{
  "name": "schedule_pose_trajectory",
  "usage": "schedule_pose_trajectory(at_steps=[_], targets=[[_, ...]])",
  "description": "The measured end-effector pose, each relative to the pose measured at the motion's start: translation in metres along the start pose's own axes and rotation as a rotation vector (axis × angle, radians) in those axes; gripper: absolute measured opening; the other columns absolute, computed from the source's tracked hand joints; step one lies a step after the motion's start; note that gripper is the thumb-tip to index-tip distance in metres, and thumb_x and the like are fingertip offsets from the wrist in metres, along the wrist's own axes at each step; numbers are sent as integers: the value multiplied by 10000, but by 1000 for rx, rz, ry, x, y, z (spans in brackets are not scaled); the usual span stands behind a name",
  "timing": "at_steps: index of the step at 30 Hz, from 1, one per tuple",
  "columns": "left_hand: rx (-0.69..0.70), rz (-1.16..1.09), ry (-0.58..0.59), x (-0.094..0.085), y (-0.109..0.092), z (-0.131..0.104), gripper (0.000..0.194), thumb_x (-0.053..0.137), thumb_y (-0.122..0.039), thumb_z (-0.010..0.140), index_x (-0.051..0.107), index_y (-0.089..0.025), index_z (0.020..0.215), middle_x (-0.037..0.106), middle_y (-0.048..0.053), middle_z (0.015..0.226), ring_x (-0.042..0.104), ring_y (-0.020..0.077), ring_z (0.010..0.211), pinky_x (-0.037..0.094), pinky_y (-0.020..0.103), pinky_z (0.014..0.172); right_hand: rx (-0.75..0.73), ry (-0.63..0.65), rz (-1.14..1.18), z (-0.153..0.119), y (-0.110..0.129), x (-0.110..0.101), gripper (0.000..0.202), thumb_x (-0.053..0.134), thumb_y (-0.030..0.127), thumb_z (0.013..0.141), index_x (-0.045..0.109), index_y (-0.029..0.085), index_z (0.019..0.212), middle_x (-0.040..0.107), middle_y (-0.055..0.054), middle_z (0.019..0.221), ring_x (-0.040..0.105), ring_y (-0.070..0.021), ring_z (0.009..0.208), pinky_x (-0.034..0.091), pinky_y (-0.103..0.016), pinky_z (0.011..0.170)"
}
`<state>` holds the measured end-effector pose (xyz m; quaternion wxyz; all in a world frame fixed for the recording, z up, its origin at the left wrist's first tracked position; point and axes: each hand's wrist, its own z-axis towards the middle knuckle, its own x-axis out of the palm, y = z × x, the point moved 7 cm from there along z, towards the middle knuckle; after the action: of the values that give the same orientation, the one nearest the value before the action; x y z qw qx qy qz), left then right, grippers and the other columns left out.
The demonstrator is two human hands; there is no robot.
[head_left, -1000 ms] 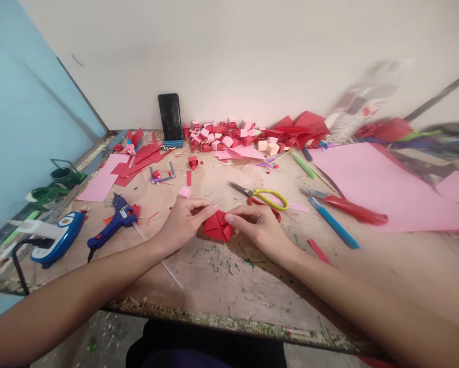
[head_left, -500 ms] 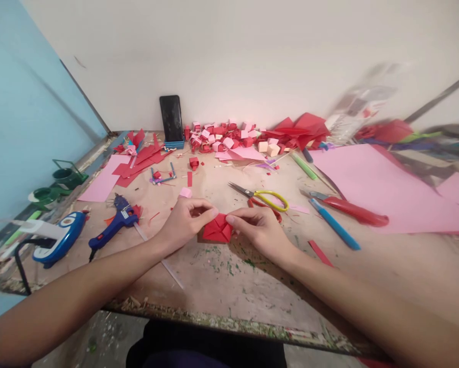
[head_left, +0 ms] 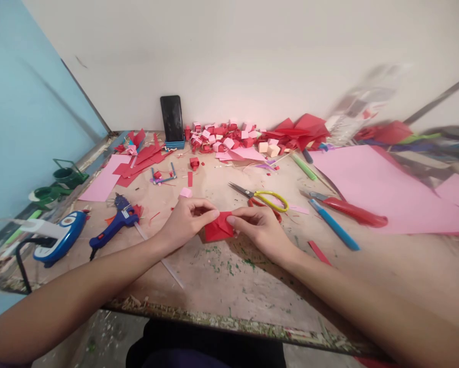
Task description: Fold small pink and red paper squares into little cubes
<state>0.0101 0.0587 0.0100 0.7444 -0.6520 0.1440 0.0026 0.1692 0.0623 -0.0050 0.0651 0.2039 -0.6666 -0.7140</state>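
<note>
A small folded piece of red paper point(head_left: 218, 231) is held just above the wooden table between my two hands. My left hand point(head_left: 191, 220) pinches its left upper edge between thumb and fingers. On the other side, my right hand point(head_left: 258, 227) grips the right upper edge the same way. Fold lines and flaps show on the paper's face; its far side is hidden. Behind my right hand lie scissors point(head_left: 271, 200) with yellow and orange handles. Just beyond my left hand sits a small pink paper cube point(head_left: 185, 192).
A blue glue gun point(head_left: 116, 225) and a blue power strip point(head_left: 61, 240) lie at left. To the right are a red utility knife point(head_left: 355, 212), a blue pen point(head_left: 335, 225) and pink sheets point(head_left: 390, 189). Many paper cubes point(head_left: 229, 137) and a phone point(head_left: 171, 118) line the wall.
The flaps of the red paper have shifted: the crossed folds seen before now look flatter, with a smooth lower panel. Both hands stay nearly in place.
</note>
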Motion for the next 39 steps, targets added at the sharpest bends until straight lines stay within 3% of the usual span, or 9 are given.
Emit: schedule_pose_trajectory(at_steps=[7,22,32,39], targets=[[32,55,43,3,5,0,136,695,-248,854,787,-154,817,792,52,833,698,180,761,534,275,715,-9,22,-52,0,-2,2,218,684,325,873,796,156,790,754,-54,759,621,-176,670,464,-295,622],[14,81,36,3,4,-1,124,705,-220,836,803,-153,803,802,61,827,705,183,741,532,277,691,-47,5,-53,-1,3,2,216,691,345,882,798,168,820,741,-41,736,607,-167,637,474,-298,623],[-52,-21,-42,-2,10,1,249,704,-338,866,770,-139,734,735,36,717,633,153,662,506,245,611,-36,-160,41,-2,7,-10,283,708,330,845,715,191,599,609,-1,568,512,-146,576,415,-288,586],[-60,-144,-51,-3,16,4,238,741,-369,840,768,-138,788,746,38,767,663,155,696,536,239,641,-29,-210,116,-2,4,-14,214,734,335,836,767,184,687,613,2,583,523,-143,584,411,-278,581]])
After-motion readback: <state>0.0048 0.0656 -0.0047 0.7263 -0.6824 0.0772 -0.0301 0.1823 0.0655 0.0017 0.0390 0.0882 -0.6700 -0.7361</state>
